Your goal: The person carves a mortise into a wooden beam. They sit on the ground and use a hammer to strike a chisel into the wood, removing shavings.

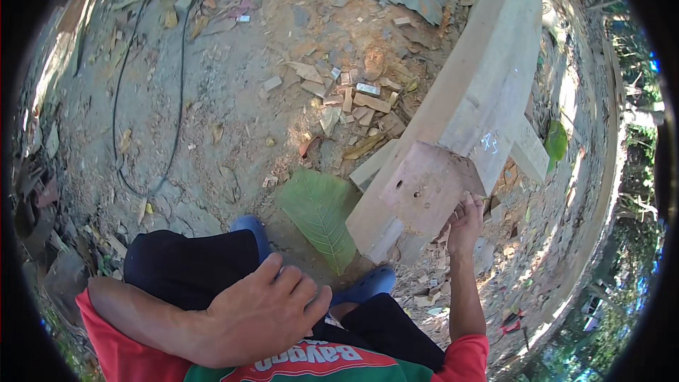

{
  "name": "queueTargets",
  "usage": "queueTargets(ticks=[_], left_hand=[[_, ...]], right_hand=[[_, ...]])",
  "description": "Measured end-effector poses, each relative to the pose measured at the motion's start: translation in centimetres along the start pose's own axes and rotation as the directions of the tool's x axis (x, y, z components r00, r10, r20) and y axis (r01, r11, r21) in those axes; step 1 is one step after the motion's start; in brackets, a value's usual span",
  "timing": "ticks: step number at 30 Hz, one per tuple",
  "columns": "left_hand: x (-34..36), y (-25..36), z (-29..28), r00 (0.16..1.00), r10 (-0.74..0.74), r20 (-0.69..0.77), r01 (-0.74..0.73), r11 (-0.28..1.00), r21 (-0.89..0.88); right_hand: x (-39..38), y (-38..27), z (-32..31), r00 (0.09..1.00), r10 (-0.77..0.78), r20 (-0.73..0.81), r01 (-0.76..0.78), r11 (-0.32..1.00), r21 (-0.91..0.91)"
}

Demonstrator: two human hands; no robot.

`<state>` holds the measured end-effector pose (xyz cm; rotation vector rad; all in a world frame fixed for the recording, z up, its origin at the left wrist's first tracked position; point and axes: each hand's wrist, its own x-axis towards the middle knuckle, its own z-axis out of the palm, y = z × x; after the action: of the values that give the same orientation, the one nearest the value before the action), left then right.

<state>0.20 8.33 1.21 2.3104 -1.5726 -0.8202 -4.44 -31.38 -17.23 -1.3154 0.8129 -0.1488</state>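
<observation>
A long, pale wooden beam [488,99] runs from the upper right down to the middle, propped on a shorter timber piece [529,148]. Its near end has a cut, reddish-brown recessed face [424,184] with small dark holes. My right hand [465,226] is against the right edge of this end, its fingers curled in; whatever they pinch is too small or hidden to make out. In front of my body, above my lap, my left hand [265,308] is raised with its back showing. Its fingers are loosely bent and slightly apart, with nothing visible in them.
Wood offcuts [368,102] and chips are scattered beyond the beam. A large green leaf [318,216] lies between my blue shoes [368,284], left of the beam's end. A dark cable [180,99] loops over the dirt ground at left.
</observation>
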Motion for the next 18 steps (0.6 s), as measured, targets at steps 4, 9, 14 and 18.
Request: queueTargets(ticks=[4, 9, 14, 18], left_hand=[[-1.0, -0.9, -0.1, 1.0, 0.029, -0.005, -0.028, 0.999, 0.015], [-1.0, -1.9, -0.5, 0.999, 0.033, -0.003, -0.033, 0.997, -0.077], [-1.4, -1.5, -0.8, 1.0, 0.011, 0.011, -0.01, 0.997, -0.073], [-1.4, -0.7, -0.5, 0.999, -0.007, 0.031, 0.008, 0.999, -0.036]], right_hand=[[-0.9, -0.5, 0.8, 0.999, -0.032, 0.015, 0.034, 0.986, -0.163], [-0.9, 0.0, 0.1, 0.996, -0.004, -0.087, -0.011, 0.986, -0.167], [-0.9, -0.1, 0.2, 0.989, -0.022, -0.149, -0.006, 0.982, -0.188], [-1.4, -0.7, 1.2, 0.997, 0.075, -0.032, -0.078, 0.992, -0.099]])
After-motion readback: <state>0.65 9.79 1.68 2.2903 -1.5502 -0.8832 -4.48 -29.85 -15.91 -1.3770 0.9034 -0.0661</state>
